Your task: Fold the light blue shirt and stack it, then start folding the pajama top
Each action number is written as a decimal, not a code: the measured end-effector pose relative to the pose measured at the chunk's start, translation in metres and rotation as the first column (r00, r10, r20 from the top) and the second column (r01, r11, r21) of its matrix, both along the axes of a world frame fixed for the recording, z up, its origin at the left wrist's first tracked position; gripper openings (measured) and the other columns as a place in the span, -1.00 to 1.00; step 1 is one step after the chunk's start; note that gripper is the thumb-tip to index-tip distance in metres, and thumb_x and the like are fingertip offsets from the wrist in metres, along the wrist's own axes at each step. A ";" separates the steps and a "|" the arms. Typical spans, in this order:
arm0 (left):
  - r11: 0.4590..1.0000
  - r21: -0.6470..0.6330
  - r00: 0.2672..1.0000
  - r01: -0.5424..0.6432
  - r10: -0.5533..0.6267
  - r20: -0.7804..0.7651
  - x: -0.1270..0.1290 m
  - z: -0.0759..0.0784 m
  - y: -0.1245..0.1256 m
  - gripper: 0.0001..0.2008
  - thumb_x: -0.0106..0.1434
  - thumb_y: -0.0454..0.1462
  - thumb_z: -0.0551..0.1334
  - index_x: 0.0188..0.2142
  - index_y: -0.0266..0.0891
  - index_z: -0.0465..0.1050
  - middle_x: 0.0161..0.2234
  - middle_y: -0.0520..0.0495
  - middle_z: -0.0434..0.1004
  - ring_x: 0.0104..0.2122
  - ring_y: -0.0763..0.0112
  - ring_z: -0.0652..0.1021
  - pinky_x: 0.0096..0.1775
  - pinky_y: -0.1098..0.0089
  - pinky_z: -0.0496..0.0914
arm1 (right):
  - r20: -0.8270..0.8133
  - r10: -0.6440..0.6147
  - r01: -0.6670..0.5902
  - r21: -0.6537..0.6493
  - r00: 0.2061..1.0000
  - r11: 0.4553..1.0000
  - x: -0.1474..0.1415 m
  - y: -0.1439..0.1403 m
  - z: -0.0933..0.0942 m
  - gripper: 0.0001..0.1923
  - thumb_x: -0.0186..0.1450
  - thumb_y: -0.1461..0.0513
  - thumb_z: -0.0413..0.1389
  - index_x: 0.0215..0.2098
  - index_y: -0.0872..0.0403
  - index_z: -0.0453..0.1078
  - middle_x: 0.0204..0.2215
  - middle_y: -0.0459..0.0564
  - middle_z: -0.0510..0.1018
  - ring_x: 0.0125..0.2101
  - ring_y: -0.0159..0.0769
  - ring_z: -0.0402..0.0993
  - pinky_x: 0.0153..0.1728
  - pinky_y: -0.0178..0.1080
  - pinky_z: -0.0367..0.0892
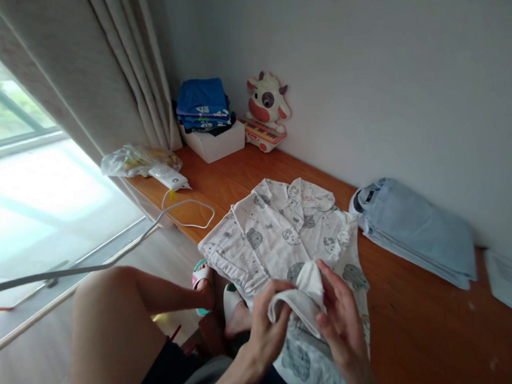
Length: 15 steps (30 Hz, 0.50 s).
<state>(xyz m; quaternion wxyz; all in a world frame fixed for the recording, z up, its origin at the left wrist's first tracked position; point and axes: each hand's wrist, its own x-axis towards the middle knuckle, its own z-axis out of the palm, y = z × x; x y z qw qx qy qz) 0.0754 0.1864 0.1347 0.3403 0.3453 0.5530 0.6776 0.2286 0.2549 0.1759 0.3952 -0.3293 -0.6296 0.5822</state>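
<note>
Low in the frame's centre, my left hand point(265, 326) has its fingers pinched on one small folded white cloth point(301, 300), and my right hand point(341, 320), fingers loosely spread, touches its other side. Just above lies one white animal-print pyjama shirt point(280, 231) on the orange wooden ledge point(423, 332). At right rests one folded pale-blue garment point(416, 227). Upper centre: one stack of blue clothes point(202, 105) on one white box point(215, 143), one plush cow toy point(266, 109)

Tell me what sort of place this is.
Probably a room in a home, maybe a bedroom: curtains hang by a big window, a toy cow sits on a wooden ledge, and both hands fold a patterned shirt.
</note>
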 end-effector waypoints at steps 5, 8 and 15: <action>0.968 -0.095 0.768 -0.233 0.243 0.593 -0.065 0.020 0.043 -0.64 0.37 -0.03 0.38 0.09 -0.09 0.59 0.07 -0.08 0.65 -0.06 0.30 0.65 -0.08 0.37 0.56 | 0.142 -0.280 0.259 0.145 0.950 0.955 0.018 0.026 -0.033 -0.51 0.54 0.04 0.09 0.39 -0.13 0.25 0.39 0.13 0.38 0.34 0.08 0.38 0.33 0.26 0.34; 0.957 -0.110 0.779 -0.268 0.283 0.560 -0.108 0.012 0.048 -0.59 0.27 -0.17 0.47 0.10 -0.10 0.59 0.01 -0.05 0.68 -0.13 0.35 0.68 -0.15 0.44 0.60 | 0.398 -0.395 0.250 0.369 0.828 0.895 0.043 0.045 -0.069 -0.47 0.52 0.07 0.12 0.41 -0.13 0.26 0.38 0.11 0.40 0.34 0.08 0.37 0.37 0.29 0.27; 0.972 -0.236 0.795 0.021 0.127 0.593 -0.170 -0.049 0.022 -0.63 0.10 -0.25 0.54 -0.09 -0.19 0.61 -0.14 -0.01 0.69 -0.24 0.32 0.69 -0.28 0.41 0.66 | 0.610 -0.566 0.078 0.639 0.554 0.765 0.067 0.062 -0.114 -0.48 0.50 0.22 0.06 0.40 -0.12 0.28 0.24 0.10 0.50 0.23 0.05 0.45 0.27 0.19 0.38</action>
